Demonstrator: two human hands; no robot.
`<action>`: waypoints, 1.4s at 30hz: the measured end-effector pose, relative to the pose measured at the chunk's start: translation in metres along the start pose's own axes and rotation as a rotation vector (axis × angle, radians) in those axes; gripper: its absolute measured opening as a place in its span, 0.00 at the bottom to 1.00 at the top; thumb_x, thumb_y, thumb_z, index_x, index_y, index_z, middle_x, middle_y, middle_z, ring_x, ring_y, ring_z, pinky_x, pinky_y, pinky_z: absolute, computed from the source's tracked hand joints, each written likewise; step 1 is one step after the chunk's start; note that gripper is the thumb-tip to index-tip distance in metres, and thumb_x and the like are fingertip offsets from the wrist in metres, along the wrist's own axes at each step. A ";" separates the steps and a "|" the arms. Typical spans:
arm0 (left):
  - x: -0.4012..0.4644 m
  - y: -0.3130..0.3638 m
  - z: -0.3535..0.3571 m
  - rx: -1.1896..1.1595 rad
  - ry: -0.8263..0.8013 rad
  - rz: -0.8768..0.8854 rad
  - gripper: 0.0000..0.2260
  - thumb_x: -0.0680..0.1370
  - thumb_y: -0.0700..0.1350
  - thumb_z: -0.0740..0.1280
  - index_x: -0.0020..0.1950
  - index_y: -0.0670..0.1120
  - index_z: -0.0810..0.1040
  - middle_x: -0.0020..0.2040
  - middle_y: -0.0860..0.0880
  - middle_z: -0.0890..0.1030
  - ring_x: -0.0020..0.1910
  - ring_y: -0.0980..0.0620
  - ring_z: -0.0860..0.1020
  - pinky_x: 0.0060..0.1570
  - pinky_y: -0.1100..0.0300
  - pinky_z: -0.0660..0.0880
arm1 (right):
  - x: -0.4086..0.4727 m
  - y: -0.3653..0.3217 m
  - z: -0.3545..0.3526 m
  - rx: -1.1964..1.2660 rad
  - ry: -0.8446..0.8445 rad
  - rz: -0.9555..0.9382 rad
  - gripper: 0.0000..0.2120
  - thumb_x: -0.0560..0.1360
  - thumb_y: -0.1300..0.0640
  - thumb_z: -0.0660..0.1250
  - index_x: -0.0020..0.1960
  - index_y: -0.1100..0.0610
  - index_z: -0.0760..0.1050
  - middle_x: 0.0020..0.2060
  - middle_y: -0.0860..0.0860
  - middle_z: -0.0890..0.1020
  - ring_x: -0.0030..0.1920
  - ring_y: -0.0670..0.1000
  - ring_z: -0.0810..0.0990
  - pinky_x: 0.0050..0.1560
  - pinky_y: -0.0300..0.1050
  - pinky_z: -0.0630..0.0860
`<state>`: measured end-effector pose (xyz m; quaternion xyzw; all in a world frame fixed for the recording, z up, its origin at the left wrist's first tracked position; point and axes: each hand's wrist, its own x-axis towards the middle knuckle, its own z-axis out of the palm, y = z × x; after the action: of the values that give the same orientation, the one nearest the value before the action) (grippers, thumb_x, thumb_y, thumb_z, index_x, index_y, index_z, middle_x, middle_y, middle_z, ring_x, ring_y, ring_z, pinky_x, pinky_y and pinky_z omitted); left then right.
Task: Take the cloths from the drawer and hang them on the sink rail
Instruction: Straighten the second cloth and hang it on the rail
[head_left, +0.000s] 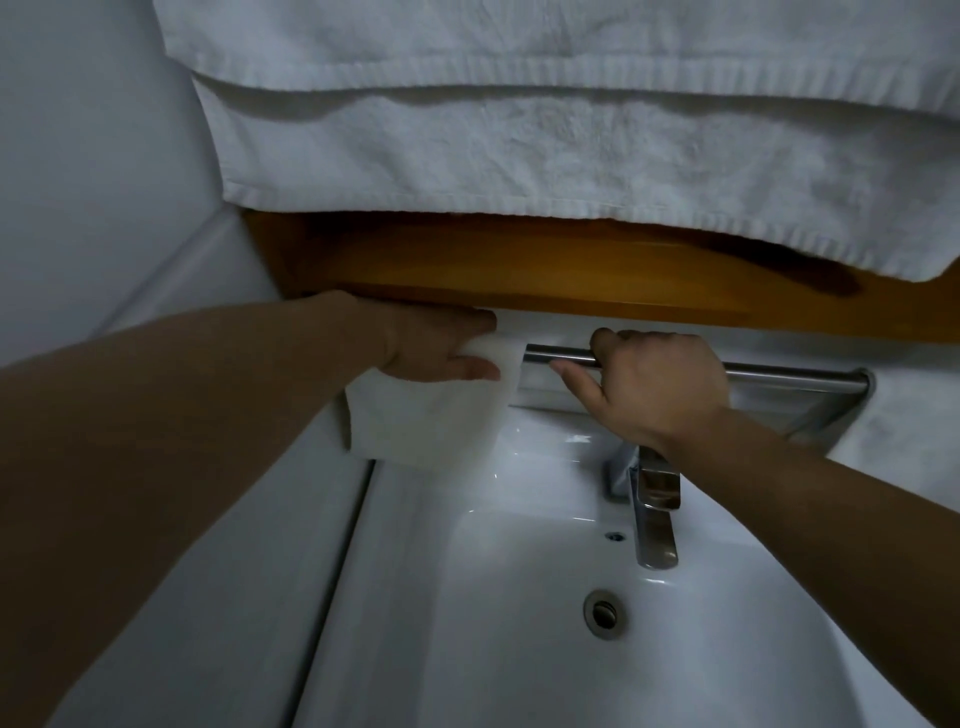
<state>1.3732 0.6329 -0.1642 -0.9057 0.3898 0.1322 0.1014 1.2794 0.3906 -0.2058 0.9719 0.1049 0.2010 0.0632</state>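
Nearest the camera lies the glossy white ceramic sink basin (519, 649), with a round metal drain (602, 614) in its floor and a small overflow hole above it. A chrome flat-spouted tap (655, 514) reaches out over the basin from the back ledge, its base partly hidden by the right forearm.

Beyond the tap, both bare arms stretch towards the wall. The left hand (431, 345) pinches the top edge of a small white folded cloth (426, 415) between thumb and fingers; the cloth hangs down from that grip over the back left corner of the sink surface, just beside the left end of the rail and seemingly not yet over it, though the dim light makes the edge hard to read. The right hand (654, 387) has its fingers curled over the brushed metal horizontal rail (795, 378), gripping it near its left end, thumb beneath the bar.

Behind the rail runs an orange-brown wooden shelf (519, 270). Farthest back, two large white terry towels (519, 145) hang down, layered one over the other, their hems covering the upper part of the shelf
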 end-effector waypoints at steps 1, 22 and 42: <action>-0.001 0.002 -0.001 -0.035 -0.011 -0.058 0.36 0.73 0.73 0.45 0.71 0.52 0.65 0.69 0.49 0.72 0.66 0.45 0.71 0.69 0.49 0.64 | 0.000 0.000 0.000 0.001 0.002 0.002 0.34 0.78 0.31 0.41 0.41 0.55 0.74 0.24 0.47 0.65 0.22 0.51 0.66 0.27 0.38 0.63; -0.046 0.023 0.050 0.127 0.549 -0.296 0.25 0.78 0.64 0.52 0.65 0.48 0.72 0.56 0.45 0.80 0.55 0.42 0.77 0.56 0.46 0.70 | 0.006 -0.006 -0.004 0.150 0.047 -0.160 0.29 0.79 0.33 0.48 0.64 0.52 0.72 0.41 0.51 0.83 0.38 0.53 0.81 0.33 0.44 0.75; -0.030 0.005 0.013 0.062 0.350 -0.162 0.38 0.72 0.69 0.36 0.58 0.51 0.77 0.51 0.48 0.82 0.51 0.47 0.79 0.52 0.54 0.73 | 0.032 -0.042 0.003 0.187 -0.012 -0.292 0.23 0.80 0.40 0.51 0.64 0.53 0.71 0.36 0.51 0.81 0.27 0.55 0.77 0.28 0.40 0.65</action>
<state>1.3477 0.6533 -0.1672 -0.9397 0.3314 -0.0481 0.0699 1.3016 0.4378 -0.2039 0.9491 0.2629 0.1733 0.0016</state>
